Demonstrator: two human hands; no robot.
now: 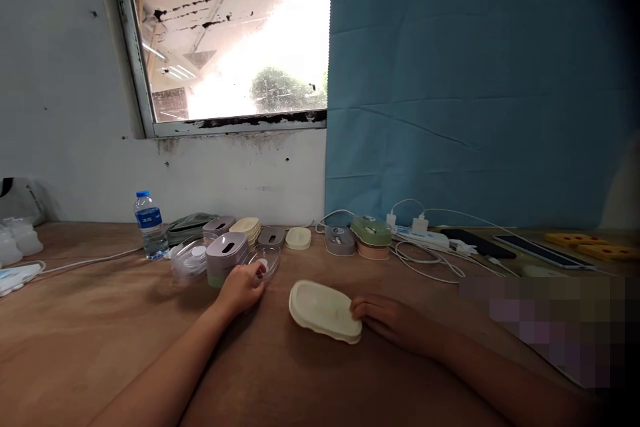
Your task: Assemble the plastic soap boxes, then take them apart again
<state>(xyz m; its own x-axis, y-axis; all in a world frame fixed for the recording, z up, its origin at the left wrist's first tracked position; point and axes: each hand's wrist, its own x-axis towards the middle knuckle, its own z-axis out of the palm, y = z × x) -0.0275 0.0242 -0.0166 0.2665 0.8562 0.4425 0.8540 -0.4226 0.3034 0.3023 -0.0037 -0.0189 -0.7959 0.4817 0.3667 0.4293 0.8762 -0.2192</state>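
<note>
My right hand (390,321) pinches the right end of a cream, rounded-rectangular plastic lid (323,308). That lid is tilted slightly, low over the brown table, and its underside is hidden. Further left, my left hand (243,288) has its fingers closed on the near edge of a clear plastic cover (267,261). Just beside that hand stands a stack of mauve slotted lids (227,248), with a green edge at the bottom. More clear covers (190,260) sit to the left of the stack.
Behind are a stack of cream lids (246,228), a single cream lid (299,238), a grey box (340,241) and a green box (371,230). A water bottle (151,227) stands left. White cables (425,260), a power strip (423,236) and phones (543,251) lie right.
</note>
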